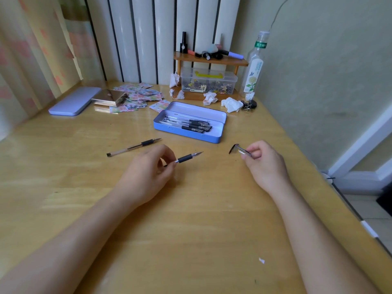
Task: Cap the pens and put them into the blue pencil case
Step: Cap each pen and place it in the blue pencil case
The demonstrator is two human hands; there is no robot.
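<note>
Two light, stiff parts are held — an uncapped black-gripped clear pen (186, 159) pinched at its barrel by the left hand (146, 172), its clear cap (240, 150) pinched by the right hand (265, 164) at three o'clock. The open blue tin pencil case (218, 116) lies at twelve o'clock — the slippery barrel is best gripped at the rubber sleeve.

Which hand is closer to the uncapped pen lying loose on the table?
Left. The left hand, holding another pen, sits just below and right of the loose pen. The right hand, holding a cap, is far off to its right.
</note>
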